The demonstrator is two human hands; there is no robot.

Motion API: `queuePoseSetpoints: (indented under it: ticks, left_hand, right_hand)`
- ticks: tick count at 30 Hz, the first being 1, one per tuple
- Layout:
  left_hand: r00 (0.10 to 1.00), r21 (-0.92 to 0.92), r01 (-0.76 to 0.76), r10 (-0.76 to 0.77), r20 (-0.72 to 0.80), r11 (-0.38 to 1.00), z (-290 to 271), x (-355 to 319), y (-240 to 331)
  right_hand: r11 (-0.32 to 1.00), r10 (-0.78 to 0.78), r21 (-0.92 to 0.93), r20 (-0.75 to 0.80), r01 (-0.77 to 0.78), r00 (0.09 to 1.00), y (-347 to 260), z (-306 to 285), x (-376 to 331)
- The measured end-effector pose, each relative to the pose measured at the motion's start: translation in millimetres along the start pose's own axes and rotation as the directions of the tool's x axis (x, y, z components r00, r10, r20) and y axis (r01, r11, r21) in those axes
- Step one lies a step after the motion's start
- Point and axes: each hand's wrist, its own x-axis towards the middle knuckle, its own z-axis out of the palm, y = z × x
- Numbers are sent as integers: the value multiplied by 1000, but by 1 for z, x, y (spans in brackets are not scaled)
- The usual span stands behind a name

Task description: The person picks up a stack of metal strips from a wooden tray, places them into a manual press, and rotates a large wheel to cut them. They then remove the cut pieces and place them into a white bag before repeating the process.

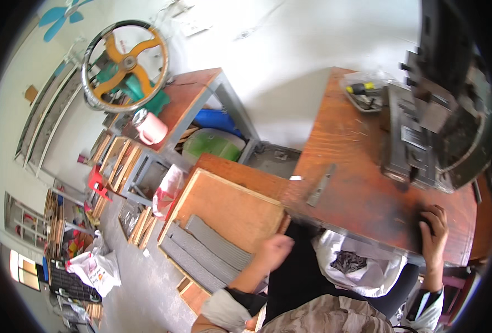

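Note:
My left hand [273, 253] is closed in a loose fist over the right side of a shallow wooden tray [223, 191]; whatever its fingers hold, if anything, is hidden. Stacked rows of thin grey strips [207, 252] lie in that tray, just left of the hand. At the front right of the wooden worktable [351, 161], my right hand [434, 230] rests by the edge, thumb apart from its bent fingers and no object visible in it. Beyond it stands a dark metal press [418, 139]. A flat metal bar [321, 186] lies on the tabletop.
Below the table's front edge hangs a white sack [379, 275] containing dark scraps. A clear plastic tub [362, 97] with a yellow-and-black tool sits behind the press. At left, a bench carries a pink mug [150, 127] and a large handwheel [128, 64]. Plastic bags [96, 266] lie farther left.

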Motion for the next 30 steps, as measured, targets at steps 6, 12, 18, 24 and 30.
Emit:
queuePoseSetpoints:
  ticks: [6, 12, 18, 24, 30]
  left_hand:
    - [792, 757, 410, 214, -572, 509, -258, -11, -193]
    - [844, 771, 530, -132, -520, 354, -248, -2, -186]
    - [886, 703, 447, -164, -434, 553, -266, 6, -153]
    - [907, 495, 419, -326, -265, 761, -311, 19, -198]
    - [913, 462, 404, -315, -259, 790, -312, 24, -187]
  right_hand:
    - [997, -13, -71, 65, 18, 998, 9, 13, 1]
    - [985, 9, -175, 57, 2, 998, 26, 16, -4]
    - [973, 26, -228, 43, -16, 999, 43, 13, -9]
    - [973, 42, -228, 35, -33, 998, 47, 15, -10]
    - [966, 36, -257, 38, -25, 999, 43, 14, -11]
